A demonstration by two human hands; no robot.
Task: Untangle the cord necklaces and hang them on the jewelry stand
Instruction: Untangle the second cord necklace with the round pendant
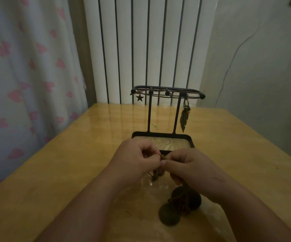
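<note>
A home room, likely a bedroom: a glossy wooden table [75, 172] stands against a far white column radiator [148, 49], with a pink-heart curtain [27, 75] at left.

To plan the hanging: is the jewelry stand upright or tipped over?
Upright. The jewelry stand sits with its base flat on the table; both posts rise straight.

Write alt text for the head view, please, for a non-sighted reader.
The left hand and right hand pinch a knotted brown cord over a wooden table, two dark round pendants lying below. Behind, a jewelry stand holds star and feather pendants.
</note>
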